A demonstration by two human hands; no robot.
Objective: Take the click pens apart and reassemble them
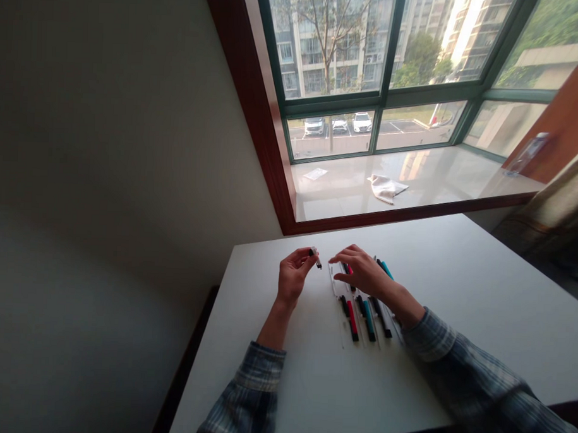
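My left hand [292, 278] pinches a small black-and-clear pen part [318, 260] between thumb and fingers, raised over the table; its exact kind is too small to tell. To its right, my right hand [365, 273] has thumb and fingers apart, with nothing seen in them. Beneath that hand lies a whitish, see-through flat piece [338, 282], partly covered. A row of disassembled pens lies just below: a red barrel [352, 321], a teal barrel [369, 321] and a dark grey one [381, 318], with black parts and thin refills [342, 333] among them. A teal pen piece [387, 270] shows behind my right wrist.
The white table [259, 392] stands against a grey wall [129, 173] and a window sill [337, 202]. On the sill are a crumpled cloth [387, 188], a small paper [316, 174] and a clear bottle [528, 154]. A curtain [545, 200] hangs at the right.
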